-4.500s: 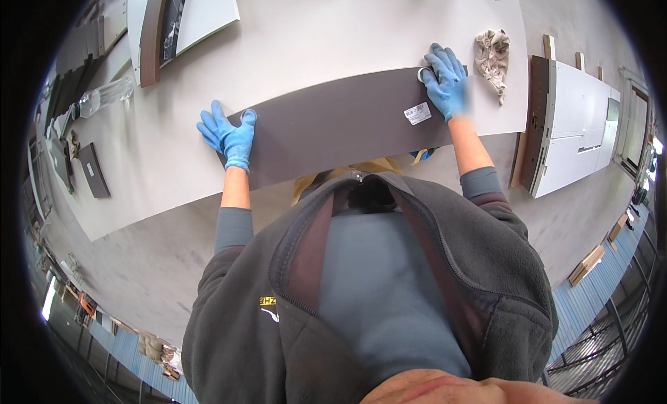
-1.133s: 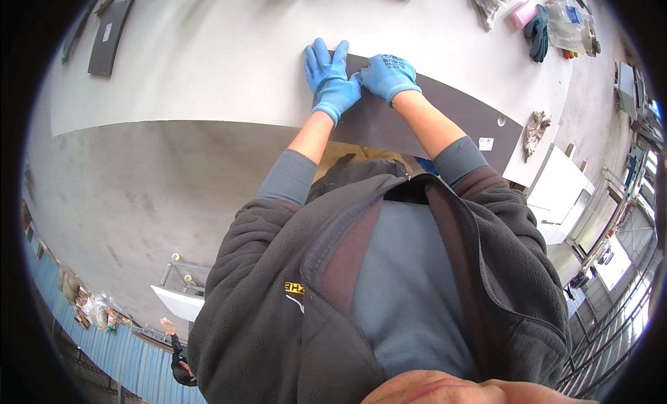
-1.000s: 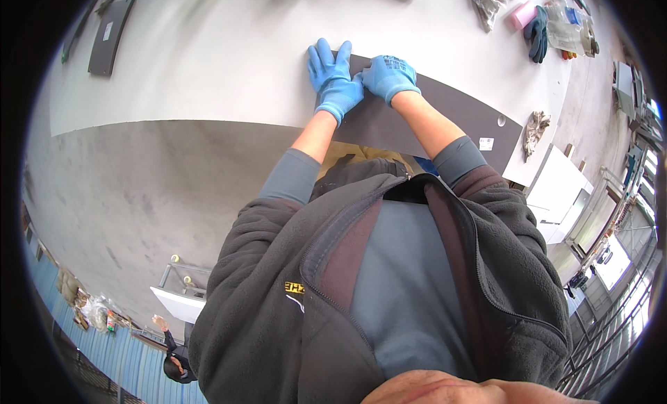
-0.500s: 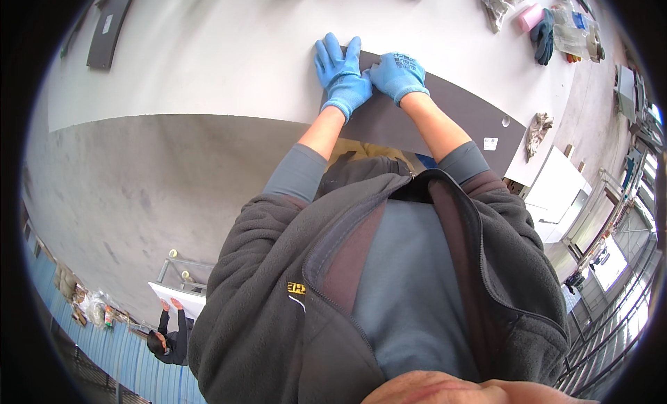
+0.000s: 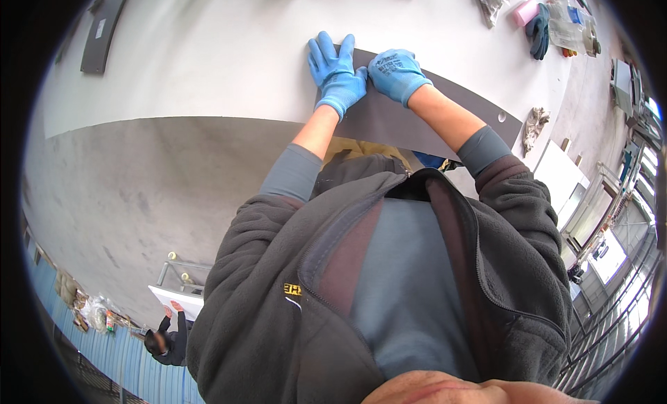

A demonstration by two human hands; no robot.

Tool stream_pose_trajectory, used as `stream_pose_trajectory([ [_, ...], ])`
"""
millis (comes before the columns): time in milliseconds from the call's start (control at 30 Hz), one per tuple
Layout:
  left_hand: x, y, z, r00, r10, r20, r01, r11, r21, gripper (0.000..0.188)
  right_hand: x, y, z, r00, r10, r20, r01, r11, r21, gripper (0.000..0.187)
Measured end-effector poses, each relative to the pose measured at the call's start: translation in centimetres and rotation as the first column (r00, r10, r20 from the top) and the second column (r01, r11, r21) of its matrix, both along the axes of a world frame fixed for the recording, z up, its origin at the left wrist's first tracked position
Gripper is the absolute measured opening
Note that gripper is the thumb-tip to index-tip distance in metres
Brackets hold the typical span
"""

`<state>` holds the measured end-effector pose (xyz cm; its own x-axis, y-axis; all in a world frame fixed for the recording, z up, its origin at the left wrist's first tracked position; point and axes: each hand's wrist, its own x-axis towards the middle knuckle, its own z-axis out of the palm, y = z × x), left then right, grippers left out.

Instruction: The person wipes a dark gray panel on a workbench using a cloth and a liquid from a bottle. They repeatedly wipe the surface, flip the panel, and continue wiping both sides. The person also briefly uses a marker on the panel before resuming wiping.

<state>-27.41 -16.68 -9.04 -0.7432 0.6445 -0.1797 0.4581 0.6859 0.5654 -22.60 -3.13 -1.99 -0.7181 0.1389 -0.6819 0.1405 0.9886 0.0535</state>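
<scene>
Panel [image 5: 396, 122] lies along the table [image 5: 208, 63]'s near edge; left hand [image 5: 335, 74] spread over its end, right hand [image 5: 397, 76] curled, its grip unclear. Uneven pressure could slide it off.

Left hand [image 5: 338, 75] and right hand [image 5: 398, 76] (gloved) touch a dark panel [image 5: 386, 120].

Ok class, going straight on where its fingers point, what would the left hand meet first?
From the left hand, the way across the white tabletop looks free to the picture's top edge, though depth is unclear.
</scene>
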Motion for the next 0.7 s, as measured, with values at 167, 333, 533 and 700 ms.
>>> stream_pose_trajectory([
  [167,0.1,0.1,-0.2,1.000,0.010,-0.005,-0.010,1.000,0.007,0.085,-0.1,-0.1,0.0,0.996,-0.086,-0.009,0.086,0.994,-0.066,0.039],
  [333,0.0,0.0,-0.1,1.000,0.009,0.003,-0.009,1.000,0.013,0.083,0.1,-0.8,0.2,0.975,-0.190,-0.114,0.185,0.981,-0.055,0.028],
  [533,0.2,-0.2,-0.2,1.000,0.007,0.015,-0.007,1.000,0.018,0.082,0.0,1.6,1.5,0.850,-0.392,-0.351,0.319,0.915,-0.248,0.032],
  [700,0.5,0.4,-0.6,0.999,0.041,-0.026,-0.041,0.999,-0.031,0.080,3.5,3.9,0.7,0.727,-0.546,-0.416,0.494,0.837,-0.235,0.040],
])
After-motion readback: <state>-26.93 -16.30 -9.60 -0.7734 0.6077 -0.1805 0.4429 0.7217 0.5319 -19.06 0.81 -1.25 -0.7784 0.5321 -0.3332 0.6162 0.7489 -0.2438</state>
